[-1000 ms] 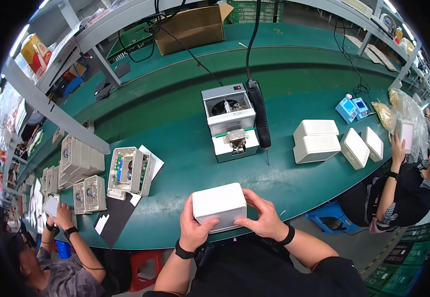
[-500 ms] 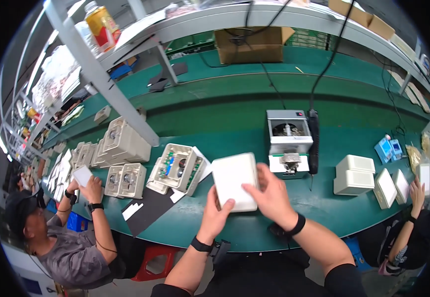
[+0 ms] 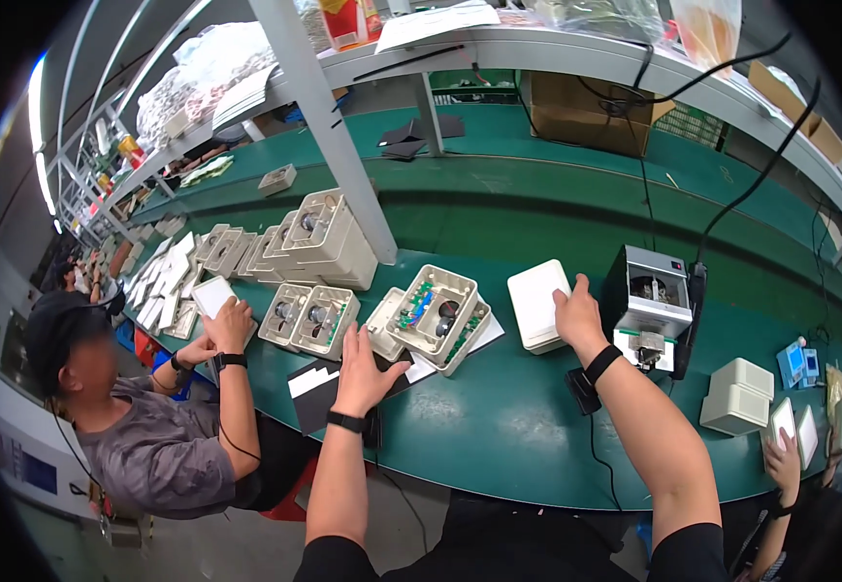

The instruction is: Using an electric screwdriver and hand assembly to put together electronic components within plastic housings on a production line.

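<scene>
My right hand point(image 3: 579, 318) grips the right edge of a closed white plastic box point(image 3: 535, 299), which is at the middle of the bench, left of a small grey machine point(image 3: 649, 296). My left hand point(image 3: 365, 376) is open with fingers spread and nothing in it. It is nearest to the open white housings point(image 3: 437, 308) holding green circuit boards, blue parts and a round black part. A smaller light housing part point(image 3: 385, 325) lies just beyond its fingertips. Two more open housings point(image 3: 309, 318) with round clear parts sit to its left.
A black electric screwdriver point(image 3: 690, 320) hangs beside the machine. White boxes point(image 3: 737, 396) stand at the right, near a co-worker's hand point(image 3: 785, 464). Another co-worker point(image 3: 154, 398) at the left holds a white panel. A grey shelf post point(image 3: 329, 136) rises behind stacked housings point(image 3: 329, 242).
The white box, held in both hands before, is now farther away with only my right hand on it. My left hand has let go and moved left towards the open housings. The view has turned left.
</scene>
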`<state>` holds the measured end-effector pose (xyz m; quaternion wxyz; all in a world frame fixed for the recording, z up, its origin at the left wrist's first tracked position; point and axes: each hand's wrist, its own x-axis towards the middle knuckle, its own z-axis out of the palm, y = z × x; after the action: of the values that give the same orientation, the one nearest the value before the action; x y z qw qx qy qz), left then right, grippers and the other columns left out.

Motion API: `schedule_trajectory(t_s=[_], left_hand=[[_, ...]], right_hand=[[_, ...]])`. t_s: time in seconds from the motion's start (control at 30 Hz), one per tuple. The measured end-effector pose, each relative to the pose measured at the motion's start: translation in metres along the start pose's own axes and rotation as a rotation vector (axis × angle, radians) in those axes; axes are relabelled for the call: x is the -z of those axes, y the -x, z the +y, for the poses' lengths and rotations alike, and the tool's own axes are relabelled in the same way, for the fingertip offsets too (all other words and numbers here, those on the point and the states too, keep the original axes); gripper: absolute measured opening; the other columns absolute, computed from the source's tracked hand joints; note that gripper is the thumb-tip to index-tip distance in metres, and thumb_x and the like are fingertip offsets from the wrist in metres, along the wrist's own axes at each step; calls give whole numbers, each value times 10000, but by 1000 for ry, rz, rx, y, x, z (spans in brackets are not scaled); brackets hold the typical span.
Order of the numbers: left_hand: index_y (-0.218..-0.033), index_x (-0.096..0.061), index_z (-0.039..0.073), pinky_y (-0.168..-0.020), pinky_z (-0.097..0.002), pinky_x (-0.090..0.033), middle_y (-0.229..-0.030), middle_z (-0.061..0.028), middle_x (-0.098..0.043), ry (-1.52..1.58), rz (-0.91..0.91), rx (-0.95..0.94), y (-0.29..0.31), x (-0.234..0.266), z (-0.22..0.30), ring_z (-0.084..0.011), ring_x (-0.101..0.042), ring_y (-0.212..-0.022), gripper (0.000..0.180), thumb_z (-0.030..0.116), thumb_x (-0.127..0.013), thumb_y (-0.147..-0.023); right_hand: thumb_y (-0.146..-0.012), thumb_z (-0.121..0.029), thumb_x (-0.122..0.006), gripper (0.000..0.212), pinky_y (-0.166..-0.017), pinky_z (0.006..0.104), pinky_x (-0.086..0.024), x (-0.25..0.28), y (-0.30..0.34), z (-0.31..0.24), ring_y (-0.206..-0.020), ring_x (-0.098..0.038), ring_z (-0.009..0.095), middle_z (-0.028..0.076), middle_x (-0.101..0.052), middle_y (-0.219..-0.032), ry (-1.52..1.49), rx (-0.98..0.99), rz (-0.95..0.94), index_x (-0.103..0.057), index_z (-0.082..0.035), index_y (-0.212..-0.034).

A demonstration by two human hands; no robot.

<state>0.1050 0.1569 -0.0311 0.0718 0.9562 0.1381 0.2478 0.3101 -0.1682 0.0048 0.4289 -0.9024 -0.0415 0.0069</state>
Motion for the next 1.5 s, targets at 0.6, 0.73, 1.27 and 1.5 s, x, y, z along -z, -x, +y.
schedule_trajectory(t_s=[0.6,0.73,1.27,1.5], left_hand=[[-1447,-511,-61,-978,-380,-538,-1208,-194,-714,543,-236,455,-55,32,-21,-296,-699,-1100,867,362,-868,-780],[-1462,-490,-54,-994,-365,-520,-1265,-164,-677,659,51,312,-19,74,35,-234,-660,-1132,750,201,-814,-836],[-1594,-266,-8,-1165,-496,-396,-1538,-285,-429,235,42,5,-20,49,134,-434,-446,-1425,1298,388,-995,-596],[-1599,-265,5,-1149,-470,-422,-1535,-279,-442,360,-124,156,-33,46,91,-402,-470,-1420,1252,322,-988,-628]], right_hand=[[-885,-85,-769,696,-995,427,-524,64,153,-20,-1149,-625,390,224,-610,-1253,-75,614,-115,-418,19,-1477],[-859,-141,-823,801,-1024,419,-523,69,157,-26,-1198,-623,344,201,-607,-1307,-265,517,-272,-390,5,-1516],[-735,-481,-916,1140,-1151,495,-473,109,182,30,-1394,-526,330,201,-493,-1515,-1273,66,-403,-302,-40,-1588],[-724,-531,-914,1176,-1134,495,-490,124,201,60,-1374,-539,351,207,-503,-1494,-1247,37,-273,-293,-34,-1590]])
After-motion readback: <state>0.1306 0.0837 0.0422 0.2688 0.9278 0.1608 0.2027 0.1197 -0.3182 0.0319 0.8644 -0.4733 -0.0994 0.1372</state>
